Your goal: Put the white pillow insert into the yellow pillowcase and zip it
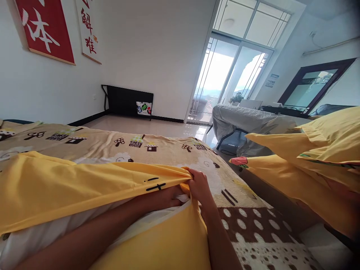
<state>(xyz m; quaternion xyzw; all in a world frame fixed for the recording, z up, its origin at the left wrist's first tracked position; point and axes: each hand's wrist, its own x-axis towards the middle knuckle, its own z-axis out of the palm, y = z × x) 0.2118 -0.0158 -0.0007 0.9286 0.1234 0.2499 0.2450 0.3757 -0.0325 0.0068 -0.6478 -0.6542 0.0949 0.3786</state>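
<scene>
While I am watching through the head camera, I am worrying most about the pinched corner of the yellow cover (pixel 101 180). It is hanging from one small fold, so a slack fingertip or a sideways tug could, I am judging, be enough to let it slip and drop over the other arm. The white inner cloth (pixel 152 215) is showing as a loose band between the yellow layers, and I am suspecting that uneven pulling could leave it bunched or twisted. A long forearm is also lying under the upper yellow layer, where it could be dragging the fabric off line.

As for pose, the right hand (pixel 199 185) is coming up from the lower right, wrist bent, fingers pinching the yellow corner from outside. The left hand (pixel 173 198) is reaching in from the lower left, low and nearly flat, its knuckles just below that corner. It is touching the white cloth, but its fingers are mostly hiding, so I cannot be telling whether they are gripping.

Both cloths are lying in front of the wearer, the yellow one partly over a patterned blanket (pixel 92 144).
</scene>
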